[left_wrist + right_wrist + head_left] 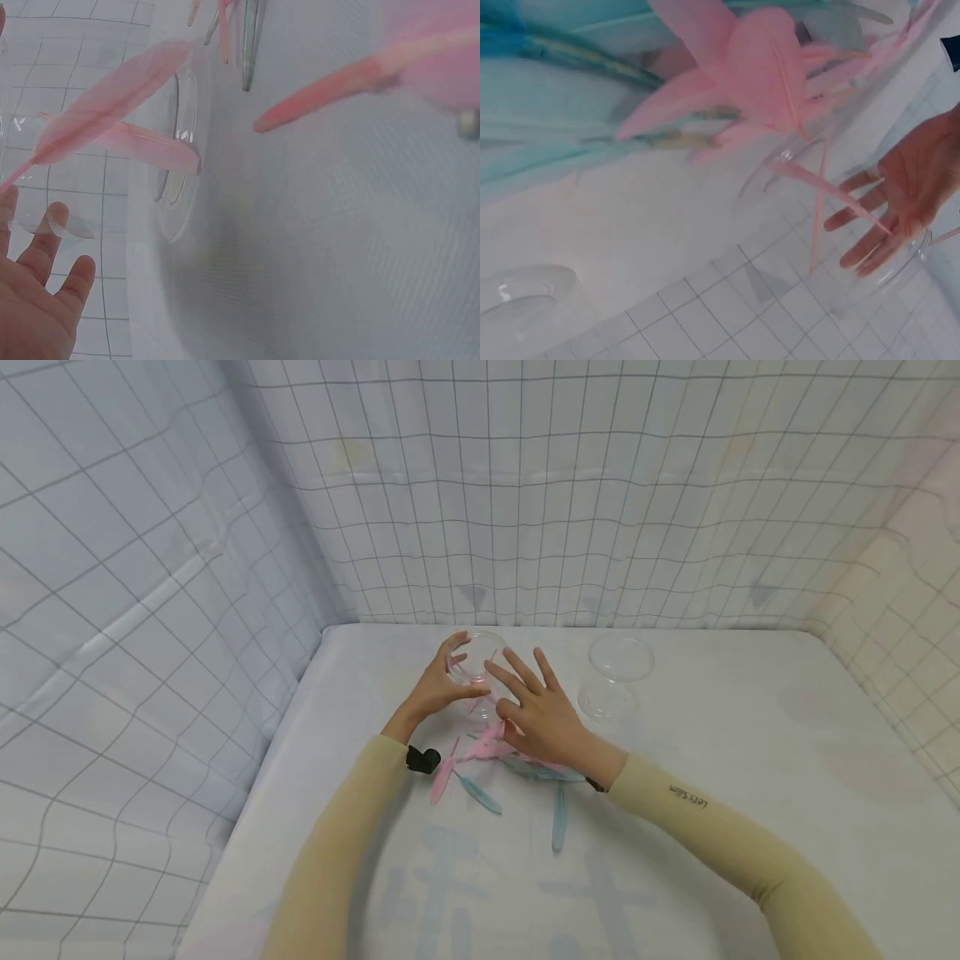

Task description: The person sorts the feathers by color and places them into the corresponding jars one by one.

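Note:
My left hand (438, 685) grips a clear plastic cup (480, 662) from its left side, fingers round the far wall. Pink feathers (112, 105) stand inside the cup, tilted, quills up. My right hand (543, 718) hovers just right of the cup, over a loose pile of pink feathers (769, 67) and light blue feathers. Its thumb and index finger curve toward each other while the other fingers spread; whether a feather is between the tips I cannot tell. The right wrist view shows my left hand (911, 187) on the cup.
Another clear cup (621, 660) stands to the right at the back. Loose on the white table (712, 710) lie a pink feather (443, 777) and blue feathers (480, 795), nearer the front. A grid-patterned curtain (525, 527) hangs behind and along the sides.

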Demonstrator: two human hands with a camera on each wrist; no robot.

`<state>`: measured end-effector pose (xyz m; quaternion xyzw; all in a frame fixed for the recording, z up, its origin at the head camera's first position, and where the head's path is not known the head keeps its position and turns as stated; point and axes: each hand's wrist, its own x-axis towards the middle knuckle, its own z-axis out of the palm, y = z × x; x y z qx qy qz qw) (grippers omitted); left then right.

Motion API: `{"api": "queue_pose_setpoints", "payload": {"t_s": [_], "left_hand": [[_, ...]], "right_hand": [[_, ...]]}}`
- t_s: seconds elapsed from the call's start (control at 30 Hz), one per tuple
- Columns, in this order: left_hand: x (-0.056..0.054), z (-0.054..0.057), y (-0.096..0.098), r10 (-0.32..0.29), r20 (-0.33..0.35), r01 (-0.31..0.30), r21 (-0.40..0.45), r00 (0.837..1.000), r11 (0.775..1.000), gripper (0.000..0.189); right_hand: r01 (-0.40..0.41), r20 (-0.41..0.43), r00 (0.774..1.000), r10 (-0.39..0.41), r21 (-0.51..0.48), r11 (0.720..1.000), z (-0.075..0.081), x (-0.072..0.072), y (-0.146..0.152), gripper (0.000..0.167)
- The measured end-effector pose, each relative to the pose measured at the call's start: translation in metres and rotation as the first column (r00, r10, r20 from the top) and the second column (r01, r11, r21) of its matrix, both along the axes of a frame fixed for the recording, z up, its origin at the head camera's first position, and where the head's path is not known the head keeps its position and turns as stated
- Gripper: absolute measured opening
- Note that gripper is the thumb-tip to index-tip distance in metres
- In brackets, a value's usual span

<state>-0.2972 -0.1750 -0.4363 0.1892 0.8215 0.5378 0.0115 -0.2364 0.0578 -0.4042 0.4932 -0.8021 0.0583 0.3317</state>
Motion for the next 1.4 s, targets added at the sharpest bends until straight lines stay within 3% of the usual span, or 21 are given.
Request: {"api": "queue_pose_setpoints", "payload": {"t_s": [0.2, 0.37, 0.57, 0.67, 0.8, 0.97, 1.1, 1.17, 1.23, 1.3, 1.4], "left_hand": [[-0.002, -0.001, -0.002, 0.002, -0.002, -0.002, 0.016, 1.000, 1.000, 0.103], [-0.001, -0.001, -0.002, 0.000, 0.002, 0.000, 0.022, 1.000, 1.000, 0.101], [0.000, -0.003, -0.003, 0.003, 0.015, -0.003, 0.038, 1.000, 0.999, 0.103], [-0.001, -0.006, -0.003, 0.004, 0.014, -0.004, 0.036, 1.000, 0.999, 0.103], [-0.003, -0.006, -0.003, 0.007, 0.003, -0.007, 0.029, 1.000, 1.000, 0.103], [-0.004, -0.006, -0.001, 0.000, -0.008, 0.000, 0.027, 1.000, 1.000, 0.102], [-0.003, -0.004, 0.000, 0.004, -0.002, -0.004, 0.014, 1.000, 1.000, 0.103], [-0.003, -0.004, -0.001, 0.007, -0.002, -0.007, 0.010, 1.000, 1.000, 0.103], [-0.003, -0.004, -0.001, 0.006, -0.004, -0.006, 0.005, 1.000, 1.000, 0.104], [-0.004, -0.004, -0.003, -0.003, -0.010, 0.003, 0.009, 1.000, 1.000, 0.104], [-0.004, -0.003, -0.005, -0.008, -0.020, 0.008, 0.005, 1.000, 1.000, 0.103]], "right_hand": [[0.101, -0.143, 0.984, -0.105, -0.040, 0.994, 0.023, -0.019, 0.006, 0.018], [0.264, -0.314, 0.916, -0.249, 0.006, 0.965, 0.044, -0.042, 0.010, 0.015], [0.481, -0.479, 0.797, -0.368, 0.135, 0.866, 0.061, -0.062, -0.001, 0.014], [0.552, -0.517, 0.763, -0.387, 0.210, 0.807, 0.064, -0.065, -0.011, 0.019], [0.598, -0.557, 0.740, -0.377, 0.288, 0.748, 0.062, -0.065, -0.025, 0.028], [0.593, -0.537, 0.760, -0.366, 0.343, 0.728, 0.055, -0.063, -0.033, 0.030], [0.555, -0.468, 0.802, -0.371, 0.358, 0.751, 0.050, -0.059, -0.030, 0.029], [0.515, -0.417, 0.831, -0.367, 0.332, 0.790, 0.049, -0.056, -0.026, 0.028], [0.449, -0.364, 0.866, -0.344, 0.260, 0.855, 0.047, -0.051, -0.023, 0.024], [0.354, -0.316, 0.903, -0.290, 0.168, 0.920, 0.044, -0.045, -0.020, 0.021], [0.205, -0.288, 0.940, -0.182, 0.051, 0.978, 0.035, -0.033, -0.021, 0.018]]}}
